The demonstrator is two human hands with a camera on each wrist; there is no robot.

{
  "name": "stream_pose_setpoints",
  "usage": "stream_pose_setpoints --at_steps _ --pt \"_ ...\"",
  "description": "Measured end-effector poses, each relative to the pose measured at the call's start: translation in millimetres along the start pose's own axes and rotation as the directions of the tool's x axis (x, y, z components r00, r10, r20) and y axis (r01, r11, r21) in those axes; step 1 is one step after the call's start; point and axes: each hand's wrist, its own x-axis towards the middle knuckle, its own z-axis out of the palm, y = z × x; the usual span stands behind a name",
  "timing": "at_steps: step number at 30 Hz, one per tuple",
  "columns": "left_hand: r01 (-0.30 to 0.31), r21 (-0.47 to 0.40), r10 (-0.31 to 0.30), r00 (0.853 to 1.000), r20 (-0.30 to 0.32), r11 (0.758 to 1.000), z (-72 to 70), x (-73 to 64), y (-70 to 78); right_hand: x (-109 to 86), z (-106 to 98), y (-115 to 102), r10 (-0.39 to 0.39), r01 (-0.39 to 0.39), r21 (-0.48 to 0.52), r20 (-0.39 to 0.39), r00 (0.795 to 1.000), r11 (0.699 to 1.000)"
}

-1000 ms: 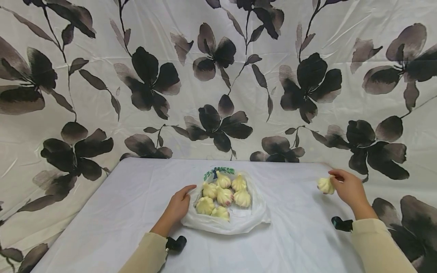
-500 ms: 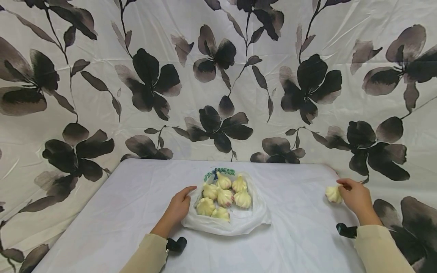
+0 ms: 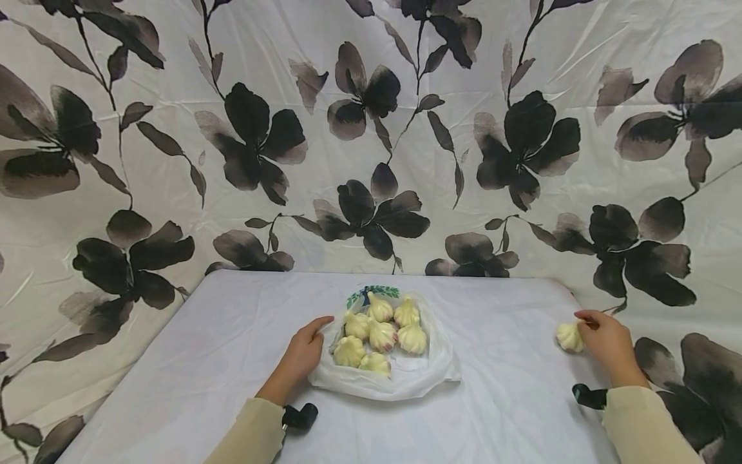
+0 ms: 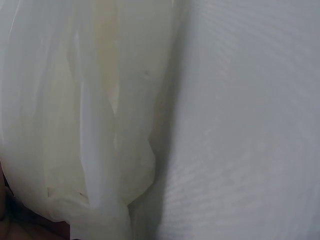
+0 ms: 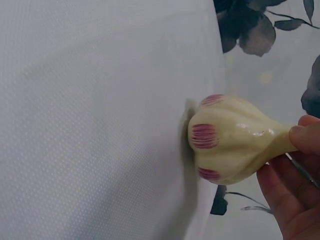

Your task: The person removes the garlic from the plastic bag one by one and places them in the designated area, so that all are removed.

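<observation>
My right hand [image 3: 607, 341] pinches a garlic bulb [image 3: 570, 338] by its stem near the table's right edge. In the right wrist view the bulb [image 5: 230, 142] is pale and glossy with purple streaks, its rounded base right at the white cloth. Fingers and thumb [image 5: 305, 137] are on the narrow neck. My left hand [image 3: 298, 354] holds the left side of a white plastic bag [image 3: 406, 388], whose mouth lies open in the middle of the table. Several more garlic bulbs [image 3: 382, 336] sit inside the bag. Folds of the bag [image 4: 100, 125] fill the left wrist view and mostly hide that hand.
White cloth covers the table [image 3: 191, 361]. A floral curtain [image 3: 371, 148] hangs behind the table and at its sides. Green leaf print [image 3: 387, 291] shows at the bag's far rim. Each wrist wears a black camera mount [image 3: 299, 416].
My right hand has moved slightly right and nearer to me with the garlic bulb, lowering it toward the cloth, and has slowed. The left hand and bag have stayed almost still.
</observation>
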Motion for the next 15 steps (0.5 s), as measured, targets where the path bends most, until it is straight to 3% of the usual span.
stream_pose_setpoints --at_steps 15 --pt "-0.005 -0.003 0.005 1.000 -0.002 1.000 -0.3 -0.4 -1.5 -0.3 0.3 -0.7 0.001 -0.001 0.004 0.009 1.000 1.000"
